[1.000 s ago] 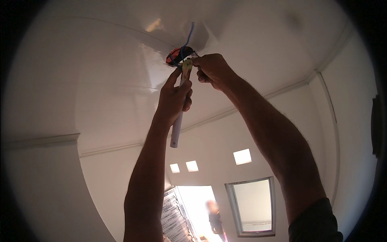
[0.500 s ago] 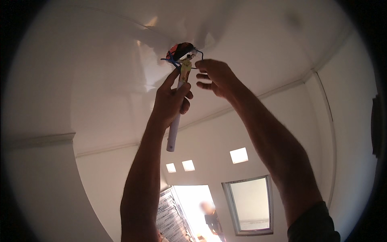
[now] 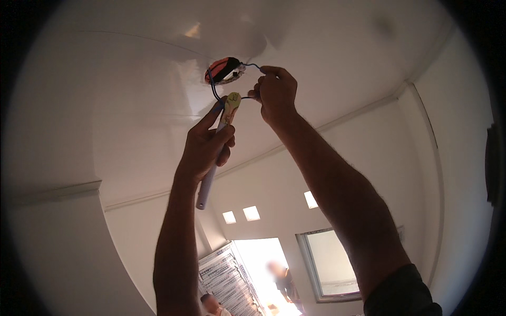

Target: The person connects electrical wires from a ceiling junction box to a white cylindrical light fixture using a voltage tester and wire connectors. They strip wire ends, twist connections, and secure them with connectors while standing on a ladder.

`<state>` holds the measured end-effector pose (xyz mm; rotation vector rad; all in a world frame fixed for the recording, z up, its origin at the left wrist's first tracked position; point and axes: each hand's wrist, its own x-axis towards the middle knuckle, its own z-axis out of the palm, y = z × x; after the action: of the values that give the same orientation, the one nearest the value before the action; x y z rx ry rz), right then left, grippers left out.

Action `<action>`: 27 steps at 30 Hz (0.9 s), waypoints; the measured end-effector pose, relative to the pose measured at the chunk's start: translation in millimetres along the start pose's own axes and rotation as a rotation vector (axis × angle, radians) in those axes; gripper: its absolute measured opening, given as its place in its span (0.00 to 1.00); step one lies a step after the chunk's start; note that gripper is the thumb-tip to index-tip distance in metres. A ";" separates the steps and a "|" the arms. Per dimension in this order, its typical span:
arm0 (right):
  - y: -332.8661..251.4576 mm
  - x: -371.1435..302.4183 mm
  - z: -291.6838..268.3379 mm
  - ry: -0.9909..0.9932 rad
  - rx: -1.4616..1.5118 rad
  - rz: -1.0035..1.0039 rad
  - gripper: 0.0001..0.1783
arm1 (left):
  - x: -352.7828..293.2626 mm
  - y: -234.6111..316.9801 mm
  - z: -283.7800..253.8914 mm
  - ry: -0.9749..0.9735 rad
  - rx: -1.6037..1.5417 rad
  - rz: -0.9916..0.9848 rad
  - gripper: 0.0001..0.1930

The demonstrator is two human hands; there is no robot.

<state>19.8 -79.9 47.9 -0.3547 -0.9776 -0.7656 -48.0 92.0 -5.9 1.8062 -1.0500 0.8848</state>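
Observation:
Above me is a round hole in the white ceiling, with blue wires coming down out of it. My left hand is wrapped around a white rod, which slants up toward the hole. A small hole shows near the rod's lower end, and its yellowish, patterned upper part is just below the ceiling opening. The wires run down beside that upper end, at my left fingertips. To the right, my right hand is closed on a blue wire that loops out of the hole; another stretch spans from the rod to its fingers.
Lower down are a bright doorway, a framed window or mirror and small square wall openings. One person is in the doorway; another is at the bottom edge by a panel with printed rows.
My left hand and the rod have moved left and down, away from the hole. My right hand has closed its fingers on the blue wire, which now stretches farther right.

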 end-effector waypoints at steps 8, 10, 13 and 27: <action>-28.3 11.5 4.1 0.128 0.167 0.185 0.10 | -4.2 6.3 4.3 -0.105 -0.221 -0.042 0.34; -30.2 4.8 3.7 0.115 0.157 0.180 0.09 | -11.4 -0.5 3.1 -0.092 -0.318 -0.024 0.34; -28.6 14.0 -2.9 -0.037 -0.156 0.027 0.07 | -13.8 -3.0 8.3 -0.076 -0.079 -0.108 0.34; -31.1 46.0 -49.8 -0.253 -0.454 -0.050 0.10 | -39.1 -14.8 16.7 -0.106 -0.271 -0.070 0.32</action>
<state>43.0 -150.0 58.5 -0.8393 -1.0463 -1.0052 -47.6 93.1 -51.0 1.6637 -1.1090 0.5792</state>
